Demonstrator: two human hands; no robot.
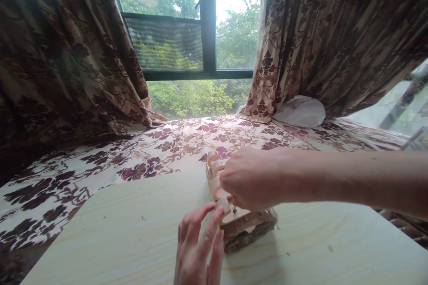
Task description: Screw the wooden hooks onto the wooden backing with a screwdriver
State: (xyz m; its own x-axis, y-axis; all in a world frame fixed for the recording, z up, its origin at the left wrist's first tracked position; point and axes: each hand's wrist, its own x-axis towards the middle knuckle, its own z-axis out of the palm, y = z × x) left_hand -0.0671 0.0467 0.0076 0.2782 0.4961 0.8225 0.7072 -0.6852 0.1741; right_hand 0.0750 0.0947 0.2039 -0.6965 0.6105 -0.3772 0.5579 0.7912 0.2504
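Observation:
A craft piece rests on a pale wood-grain board, with a ragged brown side facing me and a row of curled beige strips along its left. My right hand comes in from the right and is closed over the top of the piece. Its fingertips are hidden, so what it pinches cannot be made out. From below, my left hand reaches up with fingers apart. Two of its fingertips touch the nearest curled strip. A small dark spot shows on the top beside the right hand.
The board has rounded corners and a few dark crumbs. It lies on floral cloth before a window. Patterned curtains hang on both sides. A white translucent bundle sits at the right curtain's foot.

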